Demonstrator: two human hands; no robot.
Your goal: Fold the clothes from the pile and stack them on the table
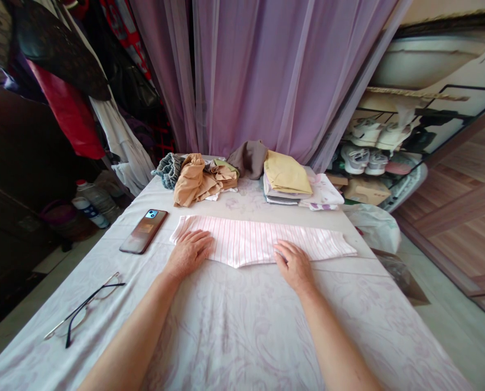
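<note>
A pair of pink-and-white striped pants [246, 239] lies folded lengthwise across the table, legs stacked, with a pointed crotch edge toward me. My left hand [190, 251] rests flat on its left end, fingers stretched out. Right of the middle, my right hand [294, 263] touches the near edge of the pants with its fingers extended and slightly bent. Neither hand grips the cloth. What lies under the palms is hidden.
A phone [144, 232] and eyeglasses [85, 309] lie on the left of the cloth-covered table [242, 336]. Behind the pants are a crumpled clothes heap [197, 182] and a folded stack [287, 176]. A purple curtain [258, 76] hangs beyond; a shoe rack [383, 138] stands right.
</note>
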